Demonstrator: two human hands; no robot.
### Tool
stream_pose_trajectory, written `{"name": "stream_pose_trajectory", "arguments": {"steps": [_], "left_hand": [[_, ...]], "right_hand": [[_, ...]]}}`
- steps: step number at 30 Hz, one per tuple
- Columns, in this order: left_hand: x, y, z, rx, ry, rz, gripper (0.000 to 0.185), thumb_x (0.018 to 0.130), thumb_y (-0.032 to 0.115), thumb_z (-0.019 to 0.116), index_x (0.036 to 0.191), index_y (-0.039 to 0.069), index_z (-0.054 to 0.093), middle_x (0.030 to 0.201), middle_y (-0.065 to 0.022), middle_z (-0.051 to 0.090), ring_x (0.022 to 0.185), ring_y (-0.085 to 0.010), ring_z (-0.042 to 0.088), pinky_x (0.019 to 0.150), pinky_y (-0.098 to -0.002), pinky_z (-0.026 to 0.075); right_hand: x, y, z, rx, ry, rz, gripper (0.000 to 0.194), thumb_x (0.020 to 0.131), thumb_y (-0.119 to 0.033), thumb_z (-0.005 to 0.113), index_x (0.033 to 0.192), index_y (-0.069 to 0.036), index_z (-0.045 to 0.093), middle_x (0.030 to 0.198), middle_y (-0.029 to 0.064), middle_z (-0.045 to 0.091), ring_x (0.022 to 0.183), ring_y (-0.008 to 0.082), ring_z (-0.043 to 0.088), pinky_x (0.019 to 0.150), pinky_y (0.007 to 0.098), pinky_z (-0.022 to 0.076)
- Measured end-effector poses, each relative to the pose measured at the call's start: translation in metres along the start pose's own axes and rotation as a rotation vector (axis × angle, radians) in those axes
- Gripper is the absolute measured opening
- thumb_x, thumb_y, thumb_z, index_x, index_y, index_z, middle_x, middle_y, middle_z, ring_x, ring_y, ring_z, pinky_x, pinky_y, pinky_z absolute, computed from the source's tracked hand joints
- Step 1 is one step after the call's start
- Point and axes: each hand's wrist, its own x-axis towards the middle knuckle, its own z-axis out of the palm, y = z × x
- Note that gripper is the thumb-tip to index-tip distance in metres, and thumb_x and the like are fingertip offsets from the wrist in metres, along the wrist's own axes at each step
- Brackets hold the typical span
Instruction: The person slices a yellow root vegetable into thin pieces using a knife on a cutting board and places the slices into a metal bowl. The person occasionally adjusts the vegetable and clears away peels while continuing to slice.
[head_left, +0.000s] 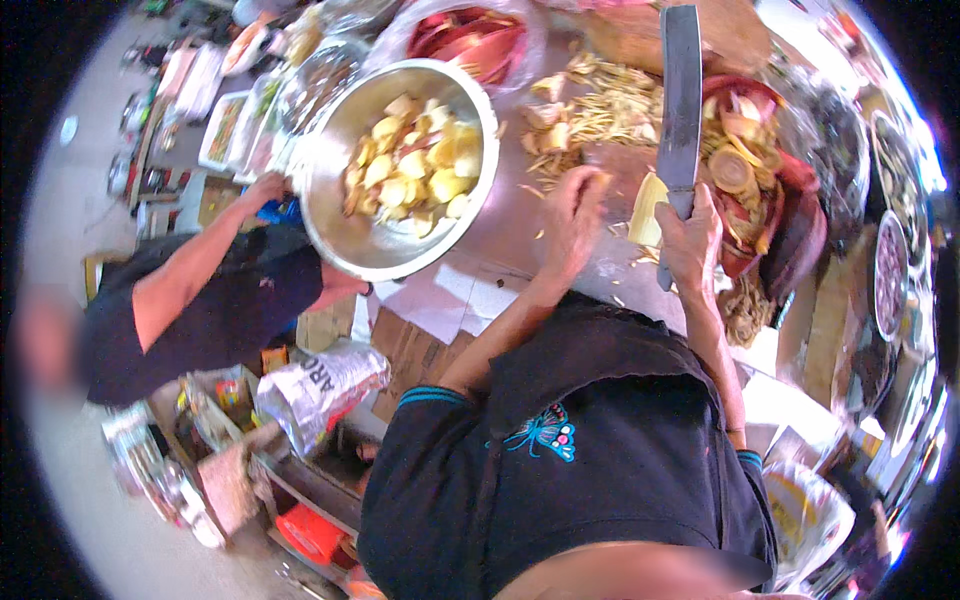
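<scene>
My right hand (694, 240) is closed around a long, broad-bladed knife (679, 112), its blade pointing away from me. Beside the thumb is a pale yellow piece of what looks like bamboo shoot (646, 210); whether the thumb presses it is unclear. To the left, my left hand (576, 221) is raised over the work surface with curled, blurred fingers; a small yellowish bit may be at the fingertips. Beyond it lie thin cut strips (615, 109) and larger chunks (553, 136). A red container (776, 202) at right holds more yellow pieces.
At left a person in dark clothes (217, 300) is beside a large metal bowl (319, 202) of yellow chunks, one hand near its rim. Behind it stands a plastic-lined red container (472, 49). Covered food trays (223, 129) are farther left. Round trays (890, 274) line the right side.
</scene>
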Motion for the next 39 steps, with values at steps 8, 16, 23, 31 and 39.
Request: {"name": "stream_pose_trajectory", "arguments": {"steps": [8,16,23,31,39], "left_hand": [[0.003,0.025,-0.031,-0.783,-0.18,-0.587,0.029,0.082,0.03,0.062,0.101,0.009,0.057,0.089,-0.0016,0.063,0.078,-0.0146,0.061,0.061,-0.031,0.05],[0.07,0.062,-0.151,0.939,0.429,0.237,0.066,0.067,0.022,0.074,0.122,0.001,0.044,0.118,-0.0238,0.046,0.111,-0.0376,0.044,0.095,-0.0447,0.035],[0.088,0.054,-0.007,0.888,-0.185,0.648,0.043,0.067,0.012,0.07,0.106,0.002,0.058,0.11,-0.0177,0.055,0.109,-0.0342,0.047,0.094,-0.0406,0.036],[0.105,0.022,0.175,0.729,-0.537,0.568,0.021,0.071,0.014,0.058,0.086,0.002,0.066,0.083,-0.0196,0.065,0.076,-0.0363,0.061,0.072,-0.0428,0.049],[0.15,-0.023,0.243,0.72,-1.065,-0.047,0.049,0.067,0.041,0.074,0.099,0.005,0.066,0.098,-0.0086,0.065,0.084,-0.0181,0.062,0.074,-0.0316,0.047]], "right_hand": [[-0.006,-0.042,0.029,0.078,-0.233,-0.126,0.022,0.077,-0.018,0.063,0.08,0.001,0.051,0.062,0.0103,0.05,0.055,0.0185,0.047,0.055,0.0331,0.0415],[-0.01,0.001,-0.01,0.009,-0.105,-0.219,0.025,0.077,-0.017,0.063,0.084,0.0,0.046,0.073,0.0182,0.048,0.067,0.0337,0.051,0.06,0.0403,0.0414],[-0.059,0.069,-0.049,-0.002,0.191,-0.008,0.021,0.077,-0.013,0.061,0.089,0.0,0.05,0.078,0.0178,0.052,0.072,0.0337,0.053,0.063,0.0401,0.0417],[-0.112,0.126,-0.134,0.06,0.563,0.404,0.015,0.078,-0.011,0.061,0.085,-0.002,0.051,0.066,0.0094,0.052,0.059,0.0187,0.052,0.054,0.0326,0.0427],[-0.129,0.157,-0.175,0.101,0.628,0.435,0.012,0.079,-0.01,0.058,0.082,-0.001,0.051,0.068,0.0103,0.056,0.056,0.0183,0.054,0.052,0.0314,0.0439]]}}
